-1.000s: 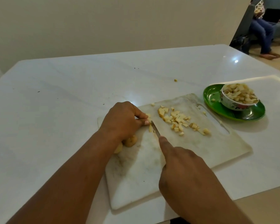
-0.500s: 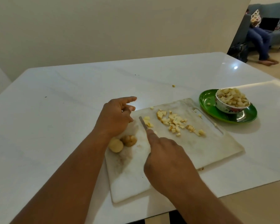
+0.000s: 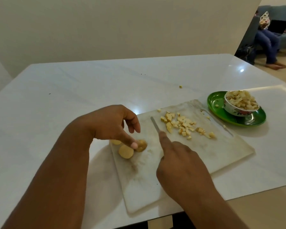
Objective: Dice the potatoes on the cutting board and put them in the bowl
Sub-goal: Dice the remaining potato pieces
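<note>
A white cutting board [image 3: 221, 154] lies on the white table [image 3: 73, 96]. Diced potato pieces [image 3: 183, 125] are scattered on its far half. Three potato pieces sit at its left edge: a brown-skinned one [image 3: 142, 145], a round slice [image 3: 125, 152] and one partly hidden under my left hand. My left hand [image 3: 112, 124] reaches down with its thumb tip touching the brown-skinned piece. My right hand [image 3: 180, 169] grips a knife [image 3: 154, 124], forefinger along the blade, which points away over the board. A floral bowl [image 3: 238, 110] heaped with diced potato stands on a green plate [image 3: 254, 119] at the right.
One stray potato cube [image 3: 180, 86] lies on the table beyond the board, another on the green plate. A person sits on a sofa [image 3: 271, 35] in the far right background. The table's near edge runs just below the board.
My left hand has left the cut spot and moved back and down to the uncut potato pieces. The knife has lifted off and swung slightly left, away from the diced pile.
</note>
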{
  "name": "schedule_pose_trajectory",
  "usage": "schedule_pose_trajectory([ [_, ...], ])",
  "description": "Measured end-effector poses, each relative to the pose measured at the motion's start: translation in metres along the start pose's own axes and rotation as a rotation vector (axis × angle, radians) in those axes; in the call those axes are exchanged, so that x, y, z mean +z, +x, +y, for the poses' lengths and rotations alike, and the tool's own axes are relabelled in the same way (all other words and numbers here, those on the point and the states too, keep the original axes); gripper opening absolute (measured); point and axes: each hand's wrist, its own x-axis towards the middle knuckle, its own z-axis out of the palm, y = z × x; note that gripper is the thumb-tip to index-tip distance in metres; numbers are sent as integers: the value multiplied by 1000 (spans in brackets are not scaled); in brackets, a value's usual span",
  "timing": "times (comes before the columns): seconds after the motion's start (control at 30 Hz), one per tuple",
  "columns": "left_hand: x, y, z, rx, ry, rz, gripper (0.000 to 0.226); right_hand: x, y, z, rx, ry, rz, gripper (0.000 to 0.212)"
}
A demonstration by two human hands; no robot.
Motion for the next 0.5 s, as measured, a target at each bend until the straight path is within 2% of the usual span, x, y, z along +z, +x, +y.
schedule_pose_trajectory([
  [0.07, 9, 3, 10, -19, 86, -82, 49, 3, 7, -4, -19, -7, -15, 78],
  [0.17, 20, 10, 16, -57, 120, -104, 49, -2, 21, 12, 23, -29, -8, 76],
  [0.37, 25, 18, 12, -29, 79, 5, 29, -17, 22, 47, 132, -37, 23, 73],
  [0.5, 28, 20, 14, -3, 80, 51, 32, -14, 17, 43, 71, 64, 21, 70],
])
